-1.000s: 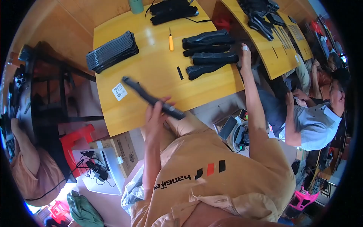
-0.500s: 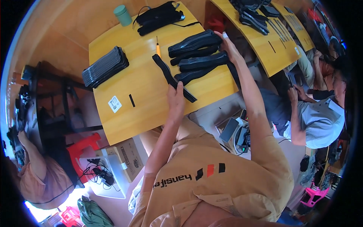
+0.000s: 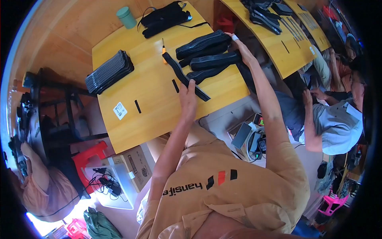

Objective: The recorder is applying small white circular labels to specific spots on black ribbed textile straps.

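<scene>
Head view: a long black strip (image 3: pixel 185 76) is laid diagonally on the yellow table (image 3: pixel 151 119), running from beside a small orange-handled tool (image 3: pixel 163 51) at its far end to the near right edge of the table. The left hand (image 3: pixel 188 99) is pressed on the near part of the strip, fingers extended and flat on it rather than closed around it. The right hand (image 3: pixel 243 51) is stretched to the far right, where its fingers are laid against the end of a pile of black moulded pieces (image 3: pixel 209 53); whether one piece is actually gripped cannot be told.

As a judgement of progress: one strip is set out singly at the working position, while the pile at the right hand holds several pieces, so most of the work appears to remain. A fanned stack of flat black parts (image 3: pixel 109 71) is placed at the left of the table, well apart from both hands, and a further black bundle with a cord (image 3: pixel 165 18) is placed at the far edge, near a green cup (image 3: pixel 126 17).

Two short black bars (image 3: pixel 137 106) (image 3: pixel 175 85) lie loose on the table. A small white square label (image 3: pixel 119 110) with dark print is stuck flat on the table at the near left. Below the table's near edge, a brown cardboard box (image 3: pixel 137 167) bearing a round dark mark is seen beside a red plastic stool (image 3: pixel 89 157).
</scene>
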Action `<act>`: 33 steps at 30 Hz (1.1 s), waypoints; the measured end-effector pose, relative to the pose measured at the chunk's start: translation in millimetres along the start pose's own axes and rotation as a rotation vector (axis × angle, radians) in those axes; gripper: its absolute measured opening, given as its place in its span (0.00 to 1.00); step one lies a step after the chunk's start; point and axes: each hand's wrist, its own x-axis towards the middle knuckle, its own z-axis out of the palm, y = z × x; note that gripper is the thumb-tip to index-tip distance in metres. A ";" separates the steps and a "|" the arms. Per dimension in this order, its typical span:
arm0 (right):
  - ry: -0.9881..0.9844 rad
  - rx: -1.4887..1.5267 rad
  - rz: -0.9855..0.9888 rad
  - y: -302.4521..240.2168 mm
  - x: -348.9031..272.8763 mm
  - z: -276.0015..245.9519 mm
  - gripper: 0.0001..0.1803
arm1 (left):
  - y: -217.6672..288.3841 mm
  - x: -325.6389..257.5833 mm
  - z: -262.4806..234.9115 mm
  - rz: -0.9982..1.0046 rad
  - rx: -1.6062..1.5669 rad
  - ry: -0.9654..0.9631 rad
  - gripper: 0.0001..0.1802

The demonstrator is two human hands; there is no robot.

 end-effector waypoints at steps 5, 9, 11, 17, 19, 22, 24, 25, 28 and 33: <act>0.362 -0.243 -0.225 13.4 13.3 -27.9 0.25 | 1.7 -4.5 -16.0 -0.041 -0.183 -0.049 0.18; 0.540 -0.743 -0.595 -27.5 -0.6 26.3 0.16 | 22.1 -39.4 -69.9 -0.118 -0.527 -0.087 0.16; 0.458 -0.868 -0.795 -40.7 -9.9 77.5 0.10 | 26.1 -59.4 -99.9 -0.150 -0.539 -0.080 0.15; 0.035 -1.122 -0.507 -11.8 25.9 219.2 0.24 | 9.9 -120.0 -171.5 -0.018 -0.732 0.171 0.16; 0.047 -1.184 -0.408 3.8 48.3 242.3 0.27 | 8.3 -138.1 -186.3 0.003 -0.716 0.262 0.18; 0.259 -1.279 -0.233 28.1 81.4 252.2 0.19 | 5.0 -154.6 -196.0 -0.009 -0.764 0.373 0.19; 0.312 -1.246 -0.146 33.6 92.3 251.5 0.17 | 5.3 -159.3 -195.8 -0.014 -0.804 0.382 0.19; 0.354 -1.215 -0.097 37.3 99.0 243.7 0.17 | 6.4 -154.9 -193.7 -0.036 -0.835 0.348 0.20; 0.316 -1.138 -0.144 21.8 94.8 229.2 0.15 | 18.3 -141.7 -188.5 -0.047 -0.857 0.276 0.20; -0.165 -0.188 -0.102 -32.6 -51.6 242.5 0.15 | 37.9 -133.8 -193.4 0.025 -0.961 0.052 0.17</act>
